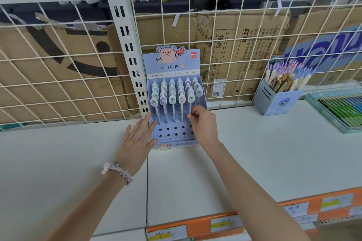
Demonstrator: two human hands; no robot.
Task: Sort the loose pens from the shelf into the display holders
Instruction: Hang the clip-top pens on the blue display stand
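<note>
Now the blue pen holder (177, 139) is steadied on the white shelf (254, 152) by the left hand (137, 139), fingers straight and flat against its left side. A pen (191, 103) at the right end of the nearest filled row is pinched by the curled fingers of the right hand (203, 123), though whether its tip is already seated in a hole cannot be told, as the hand hides it. Two rows of empty holes lie nearer, just below. Trouble is judged likely if the pen is pushed in at a slant: the neighbouring pens stand close together and could be knocked askew. Should the left hand's pressure be eased, the light holder could be slid back against the wire grid (235, 45). Far to the right, a second holder (278, 100) full of pens is left untouched.
</note>
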